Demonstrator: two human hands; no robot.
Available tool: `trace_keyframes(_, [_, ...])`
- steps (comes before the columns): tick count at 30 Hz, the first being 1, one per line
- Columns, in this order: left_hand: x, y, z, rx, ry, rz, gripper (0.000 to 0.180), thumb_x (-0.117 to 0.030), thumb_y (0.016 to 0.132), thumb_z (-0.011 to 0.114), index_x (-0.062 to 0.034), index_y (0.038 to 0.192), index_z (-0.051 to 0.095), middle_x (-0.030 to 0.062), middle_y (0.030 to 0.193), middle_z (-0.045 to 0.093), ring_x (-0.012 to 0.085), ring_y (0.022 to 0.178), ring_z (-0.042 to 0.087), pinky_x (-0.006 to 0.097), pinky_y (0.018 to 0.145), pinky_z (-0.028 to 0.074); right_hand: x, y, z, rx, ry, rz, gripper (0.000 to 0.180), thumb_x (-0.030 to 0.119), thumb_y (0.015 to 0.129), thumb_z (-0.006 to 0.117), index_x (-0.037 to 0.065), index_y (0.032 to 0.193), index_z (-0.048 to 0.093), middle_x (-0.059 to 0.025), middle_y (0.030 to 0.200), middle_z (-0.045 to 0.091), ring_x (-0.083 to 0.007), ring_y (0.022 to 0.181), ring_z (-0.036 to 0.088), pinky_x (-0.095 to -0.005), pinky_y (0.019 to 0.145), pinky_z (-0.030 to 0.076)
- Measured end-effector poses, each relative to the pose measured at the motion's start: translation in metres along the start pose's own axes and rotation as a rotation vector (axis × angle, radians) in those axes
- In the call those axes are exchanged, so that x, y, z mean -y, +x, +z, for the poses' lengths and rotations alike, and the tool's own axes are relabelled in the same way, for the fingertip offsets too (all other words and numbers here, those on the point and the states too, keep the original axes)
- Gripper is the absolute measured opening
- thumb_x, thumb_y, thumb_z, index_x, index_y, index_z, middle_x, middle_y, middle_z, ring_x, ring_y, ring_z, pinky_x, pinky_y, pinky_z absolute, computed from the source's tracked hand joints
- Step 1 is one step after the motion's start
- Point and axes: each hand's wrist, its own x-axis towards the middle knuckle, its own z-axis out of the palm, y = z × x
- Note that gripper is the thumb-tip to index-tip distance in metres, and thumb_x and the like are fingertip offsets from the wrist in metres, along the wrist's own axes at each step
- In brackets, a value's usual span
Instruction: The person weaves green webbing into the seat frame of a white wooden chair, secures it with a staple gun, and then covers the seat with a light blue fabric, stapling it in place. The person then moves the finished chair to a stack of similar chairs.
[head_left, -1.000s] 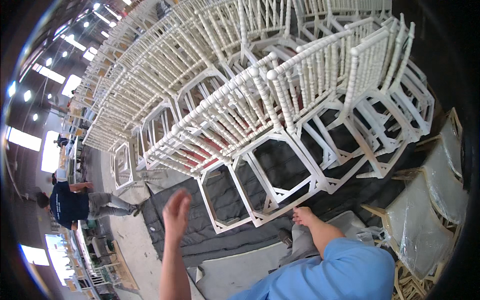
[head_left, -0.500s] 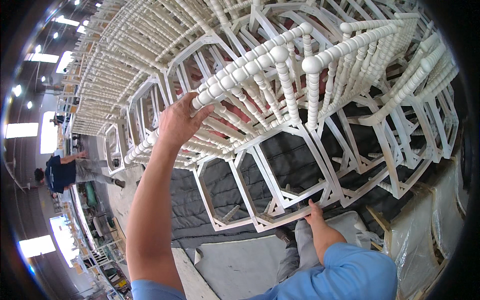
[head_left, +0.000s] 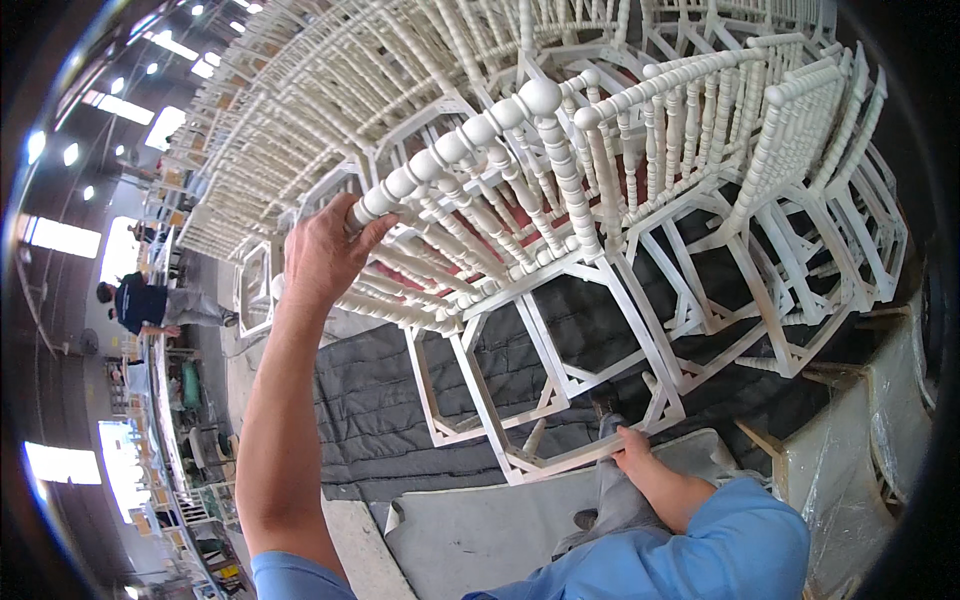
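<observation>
chairs (head_left: 560,200) stacked over blanket (head_left: 400,400); worker (head_left: 150,305) far left

Probably furniture workshop: rows of stacked unfinished white chairs (head_left: 560,190) (spindle-backed), high ceiling lights (head_left: 175,45), distant worker (head_left: 150,305).

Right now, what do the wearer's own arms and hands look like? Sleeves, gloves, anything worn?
Both hands bare, no gloves: left hand, right hand. Short light-blue sleeves: left sleeve, right sleeve. Forearms uncovered; no watch, rings or markings visible.
</observation>
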Motion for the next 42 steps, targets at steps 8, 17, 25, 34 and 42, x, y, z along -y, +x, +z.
trace_keyframes(8, [-0.015,-0.235,-0.198,-0.285,0.067,0.019,0.05,-0.05,0.094,0.081,-0.005,0.114,0.072,0.0125,0.077,0.075,0.0242,0.073,0.076,0.041,0.067,0.057,-0.087,-0.144,-0.12,0.178,-0.002,-0.002,0.043,0.015,0.102,0.069,0.002,0.139,0.05,-0.0163,0.132,0.059,-0.0359,0.122,0.061,-0.059,0.107,0.05])
trace_keyframes(17, [0.008,-0.573,-0.445,-0.647,0.24,-0.066,0.033,-0.026,0.101,0.073,-0.0003,0.121,0.069,0.0042,0.083,0.067,0.0117,0.076,0.058,0.035,0.066,0.05,-0.131,-0.275,-0.169,0.654,-0.722,0.491,0.034,0.036,0.103,0.073,0.013,0.126,0.064,-0.0174,0.127,0.067,-0.0322,0.115,0.069,-0.0537,0.096,0.06])
trace_keyframes(25, [-0.043,-0.774,-0.464,-0.651,0.62,-0.551,0.03,-0.02,0.091,0.078,0.0019,0.104,0.062,0.0156,0.078,0.061,0.0226,0.068,0.06,0.041,0.064,0.048,-0.157,-0.271,-0.112,0.954,-1.69,0.252,0.048,0.029,0.098,0.08,0.006,0.137,0.063,-0.0111,0.13,0.068,-0.0296,0.108,0.074,-0.0433,0.09,0.064])
trace_keyframes(34, [-0.024,-0.764,-0.4,-0.076,0.88,-0.915,0.041,-0.051,0.088,0.083,-0.0127,0.093,0.069,0.0141,0.071,0.071,0.039,0.063,0.069,0.052,0.057,0.053,-0.04,-0.245,0.131,0.723,-1.529,-0.573,0.016,0.019,0.101,0.069,0.01,0.113,0.072,-0.0034,0.093,0.073,-0.015,0.068,0.07,-0.028,0.053,0.054])
trace_keyframes(42, [0.029,-0.78,-0.342,0.227,0.86,-1.469,0.044,-0.049,0.093,0.075,-0.0083,0.11,0.074,0.019,0.084,0.073,0.0414,0.071,0.07,0.055,0.065,0.055,0.025,-0.264,0.483,0.641,-1.542,-1.498,0.055,0.033,0.086,0.086,0.003,0.13,0.071,-0.0175,0.101,0.078,-0.0285,0.094,0.076,-0.0424,0.087,0.059])
